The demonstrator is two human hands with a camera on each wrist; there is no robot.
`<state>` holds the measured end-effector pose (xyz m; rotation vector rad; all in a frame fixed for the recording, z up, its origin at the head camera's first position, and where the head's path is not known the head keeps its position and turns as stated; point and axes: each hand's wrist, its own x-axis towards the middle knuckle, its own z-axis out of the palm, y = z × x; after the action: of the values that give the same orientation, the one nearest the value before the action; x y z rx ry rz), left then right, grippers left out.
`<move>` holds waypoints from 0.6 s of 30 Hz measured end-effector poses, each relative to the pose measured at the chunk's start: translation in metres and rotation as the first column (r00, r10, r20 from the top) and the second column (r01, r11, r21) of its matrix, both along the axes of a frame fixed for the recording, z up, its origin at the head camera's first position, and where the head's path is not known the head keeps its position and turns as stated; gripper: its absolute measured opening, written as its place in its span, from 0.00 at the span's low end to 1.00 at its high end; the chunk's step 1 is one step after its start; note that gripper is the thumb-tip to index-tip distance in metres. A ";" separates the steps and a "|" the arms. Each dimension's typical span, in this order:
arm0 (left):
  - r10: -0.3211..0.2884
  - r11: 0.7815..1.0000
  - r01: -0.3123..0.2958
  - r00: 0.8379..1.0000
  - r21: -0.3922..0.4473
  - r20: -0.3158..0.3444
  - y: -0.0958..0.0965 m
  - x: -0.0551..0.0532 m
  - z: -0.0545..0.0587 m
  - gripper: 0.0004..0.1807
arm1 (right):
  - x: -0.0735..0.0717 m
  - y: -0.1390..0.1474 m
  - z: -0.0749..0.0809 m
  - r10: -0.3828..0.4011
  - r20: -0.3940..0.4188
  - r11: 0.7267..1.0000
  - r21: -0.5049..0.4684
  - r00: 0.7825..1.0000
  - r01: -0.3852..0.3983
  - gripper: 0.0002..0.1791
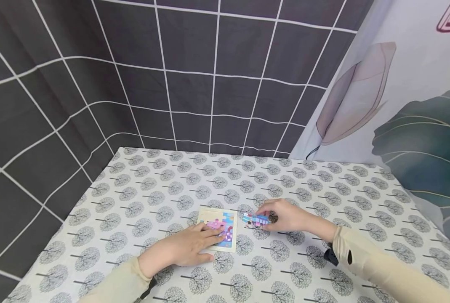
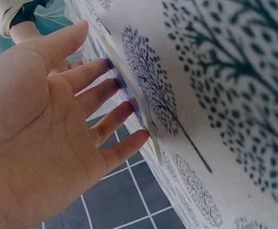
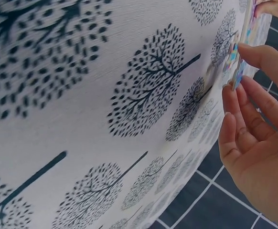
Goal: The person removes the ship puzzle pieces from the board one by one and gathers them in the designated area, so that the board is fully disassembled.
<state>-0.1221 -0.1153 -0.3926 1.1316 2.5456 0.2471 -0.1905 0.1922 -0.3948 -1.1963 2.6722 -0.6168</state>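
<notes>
A cream-framed jigsaw puzzle board [image 1: 235,235] lies on the table, pink, blue and purple pieces covering part of it and bare cream board showing at its upper left. My left hand [image 1: 194,244] rests its extended fingers on the pieces. In the left wrist view, those fingertips meet the face of the thin board [image 2: 146,107]. Just right of the board, my right hand [image 1: 287,216] pinches a small joined section of colourful puzzle pieces [image 1: 256,219] between thumb and fingers. The right wrist view shows the section [image 3: 238,76] edge-on, thumb on one side and fingertips on the other.
A white tablecloth [image 1: 232,174] with grey tree prints covers the table. Behind it hangs a dark curtain [image 1: 187,84] with a white grid. A pale cloth [image 1: 361,97] with large leaf prints hangs at the right, a thin black cable [image 1: 312,152] at its foot.
</notes>
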 end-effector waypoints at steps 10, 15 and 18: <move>0.011 1.000 -0.011 1.000 -0.007 0.016 0.002 0.000 0.002 0.32 | 0.004 0.016 0.000 -0.039 0.004 0.999 0.000 0.999 0.039 0.20; 0.018 1.000 -0.018 1.000 -0.008 0.023 0.002 0.001 0.002 0.32 | 0.004 0.022 -0.003 -0.051 0.004 0.999 -0.010 0.999 0.051 0.21; 0.018 1.000 -0.018 1.000 -0.004 0.019 0.002 0.001 0.002 0.32 | 0.004 0.023 -0.007 -0.034 -0.008 0.999 -0.023 0.999 0.034 0.21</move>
<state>-0.1212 -0.1133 -0.3904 1.0996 2.5395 0.2562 -0.1869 0.2154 -0.4015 -1.1632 2.7047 -0.6503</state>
